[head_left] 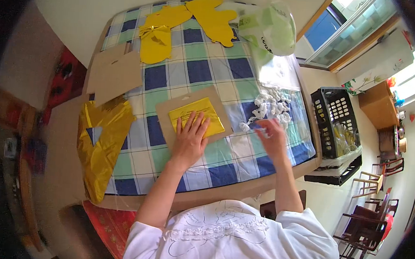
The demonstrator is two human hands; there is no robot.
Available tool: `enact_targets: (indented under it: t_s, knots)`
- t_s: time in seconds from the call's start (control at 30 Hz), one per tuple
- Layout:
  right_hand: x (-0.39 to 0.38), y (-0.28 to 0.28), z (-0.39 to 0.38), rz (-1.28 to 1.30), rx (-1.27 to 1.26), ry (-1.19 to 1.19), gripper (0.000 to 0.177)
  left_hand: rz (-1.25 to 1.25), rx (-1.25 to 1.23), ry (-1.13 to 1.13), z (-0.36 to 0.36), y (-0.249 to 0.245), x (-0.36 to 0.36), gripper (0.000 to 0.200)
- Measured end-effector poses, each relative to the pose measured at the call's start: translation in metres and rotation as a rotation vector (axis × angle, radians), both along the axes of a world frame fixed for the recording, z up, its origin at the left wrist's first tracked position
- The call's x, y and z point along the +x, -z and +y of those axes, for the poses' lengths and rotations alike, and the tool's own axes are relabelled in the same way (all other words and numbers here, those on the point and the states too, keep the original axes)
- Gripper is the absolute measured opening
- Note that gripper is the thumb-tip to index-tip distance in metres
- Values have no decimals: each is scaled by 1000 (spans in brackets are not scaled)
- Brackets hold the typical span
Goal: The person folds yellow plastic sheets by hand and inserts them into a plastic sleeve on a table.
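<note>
Open and flat, the left hand (190,138) pins the foil (196,116) on the card (166,113), mid worktop (199,70). The right hand (272,138) is at the white scraps (272,104), blurred, grip unclear. Ease that palm and the foil may slide or crease.

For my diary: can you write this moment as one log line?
left hand: flat on gold foil | right hand: at white bits, blurred | foil on card
</note>
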State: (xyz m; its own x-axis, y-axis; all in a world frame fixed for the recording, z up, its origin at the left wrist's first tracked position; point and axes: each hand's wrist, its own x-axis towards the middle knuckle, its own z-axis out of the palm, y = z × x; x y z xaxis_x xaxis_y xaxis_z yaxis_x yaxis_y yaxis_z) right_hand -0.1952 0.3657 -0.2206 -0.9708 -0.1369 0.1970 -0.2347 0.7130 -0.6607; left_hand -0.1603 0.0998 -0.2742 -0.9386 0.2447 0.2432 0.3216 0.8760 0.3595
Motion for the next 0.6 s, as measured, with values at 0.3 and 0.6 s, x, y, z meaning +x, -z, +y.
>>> enact_targets:
  t_s: [0.3,0.6]
  knots:
    - [29,-26,-2,-578,46,-503,5,33,0,-4,-1,3,0,51]
    - [26,24,-10,-54,-95,-66,12,11,-13,0,-1,-1,1,55]
